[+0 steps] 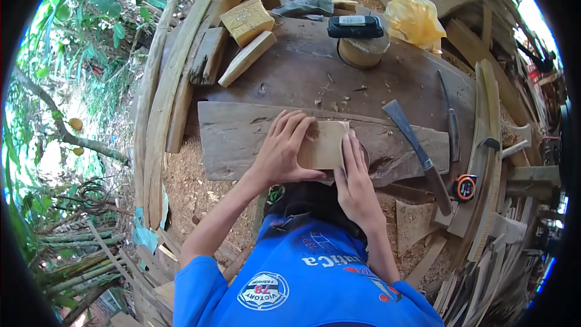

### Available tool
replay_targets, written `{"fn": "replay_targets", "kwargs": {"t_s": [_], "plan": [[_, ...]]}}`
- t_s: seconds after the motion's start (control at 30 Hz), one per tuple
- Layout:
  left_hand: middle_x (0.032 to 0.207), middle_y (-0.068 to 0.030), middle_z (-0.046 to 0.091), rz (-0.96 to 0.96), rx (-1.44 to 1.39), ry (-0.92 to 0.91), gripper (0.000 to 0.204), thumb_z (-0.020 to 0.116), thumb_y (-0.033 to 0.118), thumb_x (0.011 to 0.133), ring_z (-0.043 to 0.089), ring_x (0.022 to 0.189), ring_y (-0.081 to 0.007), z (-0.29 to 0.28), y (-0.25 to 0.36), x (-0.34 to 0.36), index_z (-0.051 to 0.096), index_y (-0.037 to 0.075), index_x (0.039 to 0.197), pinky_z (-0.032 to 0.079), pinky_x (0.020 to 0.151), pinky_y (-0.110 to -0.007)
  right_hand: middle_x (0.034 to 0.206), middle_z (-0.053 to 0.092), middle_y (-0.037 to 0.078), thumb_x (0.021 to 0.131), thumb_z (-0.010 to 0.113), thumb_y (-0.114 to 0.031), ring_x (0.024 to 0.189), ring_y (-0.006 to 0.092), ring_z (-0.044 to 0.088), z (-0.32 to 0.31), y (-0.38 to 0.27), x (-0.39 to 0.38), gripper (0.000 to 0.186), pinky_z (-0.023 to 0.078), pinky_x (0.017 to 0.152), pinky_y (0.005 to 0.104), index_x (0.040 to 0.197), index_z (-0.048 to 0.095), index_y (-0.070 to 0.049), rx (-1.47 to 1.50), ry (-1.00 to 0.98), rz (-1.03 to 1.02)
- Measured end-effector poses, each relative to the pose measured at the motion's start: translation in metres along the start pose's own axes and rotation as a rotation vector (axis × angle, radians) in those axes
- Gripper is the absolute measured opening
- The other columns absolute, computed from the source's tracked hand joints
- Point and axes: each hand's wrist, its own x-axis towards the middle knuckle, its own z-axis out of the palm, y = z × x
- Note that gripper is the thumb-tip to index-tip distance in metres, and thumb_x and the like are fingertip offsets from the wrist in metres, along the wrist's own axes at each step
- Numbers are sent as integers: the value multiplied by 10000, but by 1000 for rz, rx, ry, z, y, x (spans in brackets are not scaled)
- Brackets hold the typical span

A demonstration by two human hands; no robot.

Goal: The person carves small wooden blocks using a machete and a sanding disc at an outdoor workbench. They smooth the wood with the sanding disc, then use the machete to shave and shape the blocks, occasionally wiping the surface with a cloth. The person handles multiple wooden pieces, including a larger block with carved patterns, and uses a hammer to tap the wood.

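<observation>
A rough grey-brown plank [230, 139] lies crosswise in front of me, and a pale, smooth wooden piece [322, 145] is on it. My left hand [284, 151] grips that piece from the left, fingers over its far corner and thumb along its near edge. My right hand [357, 188] is closed against its right edge, fingers straight and pressed together along a thin pale strip I cannot clearly make out. A curved brown shape behind those fingers is mostly hidden. A broad blade with a wooden handle [437, 188] lies on the plank's right part.
Wood strips [172, 97] line the left; offcuts [245, 19] lie at the back. A dark case [354, 26] rests on a round block [357, 53] beside a yellow bag [411, 18]. A thin tool [452, 133] and tape measure [465, 188] lie right, near stacked boards.
</observation>
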Motion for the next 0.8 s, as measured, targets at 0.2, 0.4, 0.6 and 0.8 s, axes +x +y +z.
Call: {"fn": "replay_targets", "kwargs": {"t_s": [0.2,0.4,0.6,0.8], "plan": [[1144,-185,456,-82,-7,-31,902,765,496,538,417,1083,-359,5,8,2,429,-24,1194,328,945,-445,1376,283,272,890,452,-139,1283,394,280,7,14,38,486,202,1076,435,1324,327,40,-85,70,-55],[1153,-215,451,-26,-17,-60,885,788,419,545,408,1095,-379,-1,1,6,418,-57,1194,296,976,-470,1344,332,266,812,480,-88,1244,393,334,-3,12,15,501,242,1061,431,1289,377,26,-40,52,-66],[1159,-229,466,-50,29,-68,906,791,447,539,411,1116,-390,5,4,4,433,-78,1185,283,991,-497,1341,337,265,834,488,-120,1242,385,346,-5,16,17,483,264,1047,439,1280,385,36,-101,45,-109],[1175,-246,477,8,32,-59,899,800,435,549,420,1110,-398,-1,4,8,438,-95,1177,330,965,-455,1332,355,262,812,502,-120,1230,372,370,-14,26,29,485,269,1048,431,1263,411,31,-94,26,-165]]}}
